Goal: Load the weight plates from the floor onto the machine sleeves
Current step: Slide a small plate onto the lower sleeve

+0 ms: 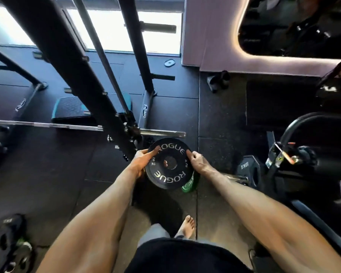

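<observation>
Left hand [141,161] and right hand [199,162] grip black plate [168,163] at opposite rims, thumbs on face. Plate held just below sleeve [163,133], not yet threaded. Sleeve bare. Green plate [189,184] partly hidden behind. Floor plates [6,243] lower left. Judgement: loading barely started.

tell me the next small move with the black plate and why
Probably raise the black plate so its centre hole meets the bare steel sleeve: left hand and right hand grip its edges, and the hole sits below the sleeve.
</observation>
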